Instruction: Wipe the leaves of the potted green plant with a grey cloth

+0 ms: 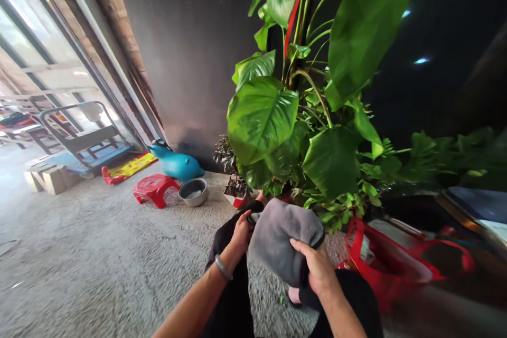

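Right grip (319, 266), head view: closed on a gray cloth (283, 240), thumb lying on top, fingers largely hidden beneath. Left grip (241, 231): closed on a narrow, dark-edged end at the cloth's left side, apparently part of the same cloth. Cloth is bunched and held up between the knees, in front of the large leafy plant (263, 116), whose own base is hidden.

Containers noted. Metal bowl (194, 202): upright on the concrete floor (119, 259), beside the red stool (154, 186); a pale item lies inside, too small to identify. White-and-red pot (231, 199): upright on the floor, right of the bowl; contains dark matter and a small dark-leaved plant (226, 157). Red bag (390, 285): at the right, near the right knee, mouth open, handles loose; a pale crumpled item shows toward its left end, remaining contents blurred.
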The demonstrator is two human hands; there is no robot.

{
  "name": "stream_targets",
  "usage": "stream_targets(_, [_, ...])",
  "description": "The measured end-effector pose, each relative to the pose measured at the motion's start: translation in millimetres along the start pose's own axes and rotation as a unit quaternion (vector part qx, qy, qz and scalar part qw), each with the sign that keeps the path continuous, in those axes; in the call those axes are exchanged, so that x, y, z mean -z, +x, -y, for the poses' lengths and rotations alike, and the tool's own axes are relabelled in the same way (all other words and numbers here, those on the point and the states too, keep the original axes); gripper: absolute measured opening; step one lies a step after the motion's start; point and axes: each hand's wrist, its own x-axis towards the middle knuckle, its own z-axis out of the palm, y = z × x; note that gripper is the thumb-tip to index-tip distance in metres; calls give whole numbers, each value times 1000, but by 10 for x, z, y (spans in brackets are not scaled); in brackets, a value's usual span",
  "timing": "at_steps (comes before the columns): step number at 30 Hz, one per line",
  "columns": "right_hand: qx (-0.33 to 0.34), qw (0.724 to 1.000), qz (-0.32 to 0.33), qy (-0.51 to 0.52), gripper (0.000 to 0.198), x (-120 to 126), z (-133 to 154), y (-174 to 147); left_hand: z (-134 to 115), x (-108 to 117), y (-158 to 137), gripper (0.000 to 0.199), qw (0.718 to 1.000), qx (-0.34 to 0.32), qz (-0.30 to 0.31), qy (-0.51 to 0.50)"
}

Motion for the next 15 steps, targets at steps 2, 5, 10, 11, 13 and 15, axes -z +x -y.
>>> stream_targets(2, [53,993,37,-97,31,180,194,1,101,100,-129,54,999,-21,-47,14])
stream_targets(5, [102,977,76,-174,25,352,443,2,-62,192,-353,69,985,-145,42,81])
stream_targets(10, [92,954,241,-150,16,220,636,-73,-476,105,-808,90,869,-190,386,246])
stream_targets(11, [92,953,252,-142,13,156,663,-83,-463,57,-882,84,854,-138,435,250])
stream_targets(13, [105,958,236,-124,16,54,715,-73,-343,-52,-978,68,862,-50,457,212])
stream_targets(15, [143,964,195,-111,28,37,760,1,-205,-160,-999,57,905,-29,397,152])
